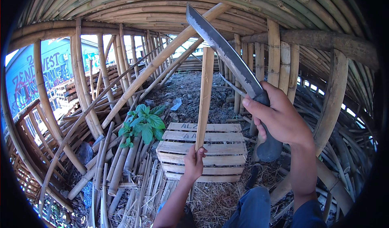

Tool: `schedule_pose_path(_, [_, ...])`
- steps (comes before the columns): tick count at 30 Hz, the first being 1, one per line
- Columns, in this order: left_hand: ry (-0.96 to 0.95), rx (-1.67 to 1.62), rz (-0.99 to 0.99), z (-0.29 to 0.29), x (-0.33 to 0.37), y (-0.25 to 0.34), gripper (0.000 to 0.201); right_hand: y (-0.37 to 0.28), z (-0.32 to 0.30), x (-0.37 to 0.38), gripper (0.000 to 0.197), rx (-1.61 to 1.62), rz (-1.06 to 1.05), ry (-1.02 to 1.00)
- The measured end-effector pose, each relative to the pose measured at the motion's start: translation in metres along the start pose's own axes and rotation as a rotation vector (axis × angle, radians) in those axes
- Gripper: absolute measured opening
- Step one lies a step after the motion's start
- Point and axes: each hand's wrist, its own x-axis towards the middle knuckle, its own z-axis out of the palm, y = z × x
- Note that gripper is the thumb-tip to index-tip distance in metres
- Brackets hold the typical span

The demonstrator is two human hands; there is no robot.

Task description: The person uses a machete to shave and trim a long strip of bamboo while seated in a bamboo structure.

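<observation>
The left grip (194,164), closed low around the upright wooden slat (205,94), could be cut if the machete (225,51) clasped in the right grip (287,116) glanced off.

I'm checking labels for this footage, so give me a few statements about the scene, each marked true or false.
1. The right hand holds a machete. True.
2. The left hand holds a wooden stick. True.
3. The stick lies flat. False: it stands nearly upright.
4. The crate has wooden slats. True.
5. A leafy plant is right of the crate. False: the plant is left of it.
6. The machete points down. False: it points upward.
</observation>
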Motion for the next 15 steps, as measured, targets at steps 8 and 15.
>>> schedule_pose_path(8, [-0.018,0.088,-0.017,-0.001,-0.006,-0.004,0.019,-0.004,-0.003,-0.003,0.021,-0.078,0.075,-0.104])
schedule_pose_path(15, [-0.049,0.075,0.015,0.002,0.018,0.039,0.020,-0.031,-0.033,-0.002,0.033,-0.297,0.031,0.104])
